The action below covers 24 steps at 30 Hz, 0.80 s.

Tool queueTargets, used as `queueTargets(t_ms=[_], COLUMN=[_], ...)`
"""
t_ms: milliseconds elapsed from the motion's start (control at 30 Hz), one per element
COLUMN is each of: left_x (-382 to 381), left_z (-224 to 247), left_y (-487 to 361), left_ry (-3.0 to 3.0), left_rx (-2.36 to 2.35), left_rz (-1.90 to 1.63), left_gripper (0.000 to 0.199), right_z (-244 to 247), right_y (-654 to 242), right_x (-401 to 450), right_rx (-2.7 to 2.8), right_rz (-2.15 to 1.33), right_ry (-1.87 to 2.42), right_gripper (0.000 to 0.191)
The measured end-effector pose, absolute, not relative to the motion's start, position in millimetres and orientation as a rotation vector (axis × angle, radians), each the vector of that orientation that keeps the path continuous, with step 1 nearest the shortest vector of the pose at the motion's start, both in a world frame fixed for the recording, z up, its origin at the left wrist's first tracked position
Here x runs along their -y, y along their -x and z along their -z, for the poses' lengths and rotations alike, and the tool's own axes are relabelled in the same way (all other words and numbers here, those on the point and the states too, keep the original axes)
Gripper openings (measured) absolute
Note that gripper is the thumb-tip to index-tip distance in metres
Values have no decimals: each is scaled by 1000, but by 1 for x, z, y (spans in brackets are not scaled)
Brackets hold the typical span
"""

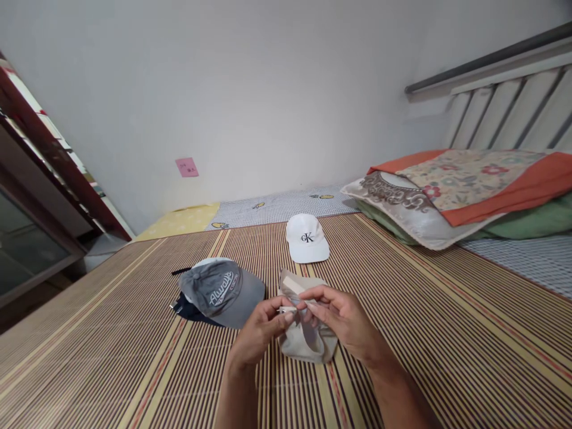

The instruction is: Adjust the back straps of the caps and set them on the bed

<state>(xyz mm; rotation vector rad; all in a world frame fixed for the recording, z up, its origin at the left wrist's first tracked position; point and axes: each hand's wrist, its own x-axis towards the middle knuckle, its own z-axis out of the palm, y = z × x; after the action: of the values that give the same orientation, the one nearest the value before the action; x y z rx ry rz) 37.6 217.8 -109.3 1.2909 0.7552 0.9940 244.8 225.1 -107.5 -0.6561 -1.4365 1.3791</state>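
Note:
A beige cap (pixel 308 348) lies on the striped mat, its inside and strap end facing me. My left hand (pixel 263 325) pinches the left part of its strap, where a small buckle-like piece shows. My right hand (pixel 342 316) grips the strap just to the right, fingertips nearly meeting the left ones. The exact hold of the fingertips is partly hidden. Beyond them sits a white cap (pixel 307 238) with black letters. To the left, a grey cap (pixel 223 289) with white lettering rests over a dark navy cap (pixel 190 311).
The striped mat (pixel 111 333) covers the bed. Pillows with an orange-bordered floral cover (pixel 482 179) lie at the right, by a white slatted headboard (pixel 513 107). A pink note (pixel 186 167) is on the wall. A dark red-framed cabinet (pixel 44 137) stands at the left.

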Motion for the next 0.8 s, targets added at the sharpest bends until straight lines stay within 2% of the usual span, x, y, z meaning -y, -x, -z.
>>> queueTargets(t_ms=[200, 433, 800], left_x=[-222, -222, -223], left_z=[120, 119, 124], left_y=[-34, -35, -34], left_ry=[-1170, -1100, -1072], left_rx=[-662, -641, -633], left_rz=[-1089, -1109, -1090], left_gripper=[36, 40, 42], right_z=[111, 98, 106], right_y=[-250, -254, -255], right_x=[-225, -218, -222], right_rx=[1370, 1396, 1513], right_rz=[-1470, -1416, -1432], right_ry=[578, 558, 646], right_gripper=[35, 15, 23])
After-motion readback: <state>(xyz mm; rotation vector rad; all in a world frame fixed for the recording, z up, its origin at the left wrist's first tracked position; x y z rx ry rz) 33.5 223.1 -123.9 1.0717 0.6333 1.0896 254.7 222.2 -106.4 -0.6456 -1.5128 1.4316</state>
